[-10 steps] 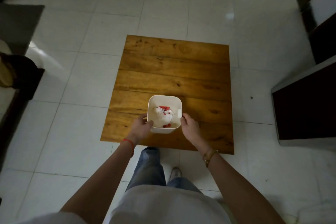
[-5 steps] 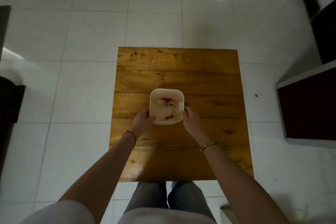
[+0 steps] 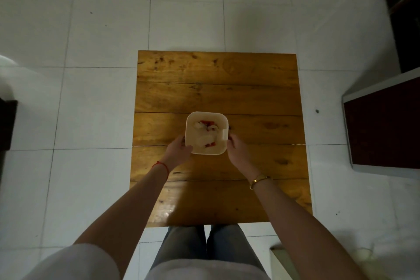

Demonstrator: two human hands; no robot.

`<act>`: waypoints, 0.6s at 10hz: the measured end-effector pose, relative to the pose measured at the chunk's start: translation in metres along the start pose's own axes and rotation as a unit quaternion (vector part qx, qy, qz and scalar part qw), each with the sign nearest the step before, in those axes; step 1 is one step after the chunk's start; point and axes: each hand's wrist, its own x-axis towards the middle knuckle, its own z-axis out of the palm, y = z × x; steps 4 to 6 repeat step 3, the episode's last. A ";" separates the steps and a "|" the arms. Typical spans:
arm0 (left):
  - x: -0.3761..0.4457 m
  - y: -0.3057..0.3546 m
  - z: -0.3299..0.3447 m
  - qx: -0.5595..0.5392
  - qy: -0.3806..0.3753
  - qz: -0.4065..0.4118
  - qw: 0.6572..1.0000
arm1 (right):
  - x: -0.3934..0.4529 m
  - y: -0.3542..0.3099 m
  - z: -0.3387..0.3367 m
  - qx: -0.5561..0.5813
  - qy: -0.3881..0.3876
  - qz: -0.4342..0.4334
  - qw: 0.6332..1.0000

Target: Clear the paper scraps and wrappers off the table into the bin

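Note:
A small white square bin [image 3: 190,128] stands near the middle of the wooden table [image 3: 216,88]. Inside it lie crumpled white paper scraps [image 3: 201,125] and red wrappers [image 3: 208,122]. My left hand [image 3: 178,151] presses against the bin's left wall with fingers curled round its lower corner. My right hand [image 3: 237,149] holds the bin's right wall from the other side. No scraps show on the tabletop itself.
White tiled floor surrounds the table. A dark cabinet with a pale frame [image 3: 384,125] stands to the right, and dark furniture [image 3: 6,125] sits at the left edge. My legs [image 3: 204,248] are against the table's near edge.
The bin has shifted from the table's near edge toward its middle, carried between both hands. My view has moved forward over the table.

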 end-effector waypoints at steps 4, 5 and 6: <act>-0.032 0.006 -0.006 0.054 0.050 0.044 0.996 | -0.019 -0.007 -0.019 -0.055 0.006 0.016 0.998; -0.032 0.006 -0.006 0.054 0.050 0.044 0.996 | -0.019 -0.007 -0.019 -0.055 0.006 0.016 0.998; -0.032 0.006 -0.006 0.054 0.050 0.044 0.996 | -0.019 -0.007 -0.019 -0.055 0.006 0.016 0.998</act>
